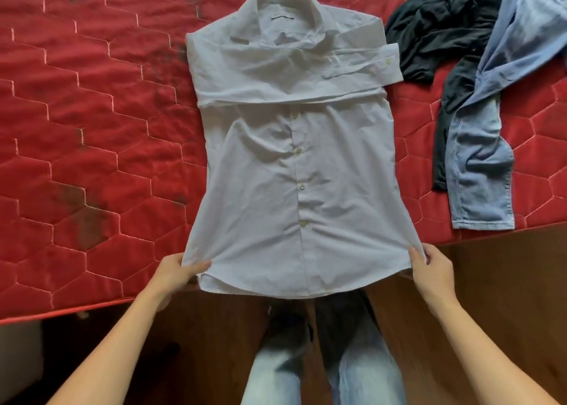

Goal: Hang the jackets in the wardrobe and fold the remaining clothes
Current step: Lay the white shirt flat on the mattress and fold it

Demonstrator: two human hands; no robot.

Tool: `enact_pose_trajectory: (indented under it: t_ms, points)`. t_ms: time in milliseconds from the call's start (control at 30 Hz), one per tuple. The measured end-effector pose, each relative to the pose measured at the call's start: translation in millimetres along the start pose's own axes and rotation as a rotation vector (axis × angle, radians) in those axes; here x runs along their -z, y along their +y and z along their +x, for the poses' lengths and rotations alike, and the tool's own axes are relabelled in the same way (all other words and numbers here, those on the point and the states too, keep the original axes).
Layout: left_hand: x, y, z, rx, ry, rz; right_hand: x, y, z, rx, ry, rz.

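Both corners of the white shirt's hem are pinched: my left hand grips one, my right hand the other. I see it buttons-up on the red mattress, hem past the near edge. 2 garments lie to its right, the black garment and the blue garment.

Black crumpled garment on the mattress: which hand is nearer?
Right. The right hand, gripping the pale button-up shirt's hem, is below the black garment; the left hand grips the opposite corner.

The shirt is pale blue-white with pale buttons. Under it the mattress is red, quilted in hexagons. Right of the shirt lie a black garment and light-blue denim.
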State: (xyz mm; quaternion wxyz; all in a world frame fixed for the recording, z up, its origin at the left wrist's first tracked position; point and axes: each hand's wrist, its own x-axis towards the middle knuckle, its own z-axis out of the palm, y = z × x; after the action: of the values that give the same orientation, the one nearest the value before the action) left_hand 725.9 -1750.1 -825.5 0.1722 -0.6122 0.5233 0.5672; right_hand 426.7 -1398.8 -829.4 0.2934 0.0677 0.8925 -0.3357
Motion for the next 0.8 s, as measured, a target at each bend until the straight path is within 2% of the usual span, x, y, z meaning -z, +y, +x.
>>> enact_pose_trajectory:
  t_ms: [100,200,400,533,700,800]
  points:
    - [4.7,9.2,-4.7,-0.027,0.046,-0.17,5.4,-24.1,-7.6,-0.021,0.013,0.232]
    - [11.3,34.7,-12.0,-0.128,0.089,-0.322,9.8,-58.2,-6.4,0.023,0.014,0.334]
    - [32.6,112.4,-19.2,-0.255,0.008,-0.459,9.4,-138.1,23.8,0.039,-0.017,0.506]
    - [45.8,174.4,-10.1,-0.311,0.029,-0.587,8.3,-198.3,58.5,0.092,-0.057,0.572]
    - [61.7,274.3,24.6,-0.367,0.017,-0.779,2.2,-278.1,128.0,0.068,-0.065,0.68]
    - [71.1,336.5,60.0,-0.372,0.086,-0.858,-4.2,-329.5,185.2,0.066,-0.069,0.719]
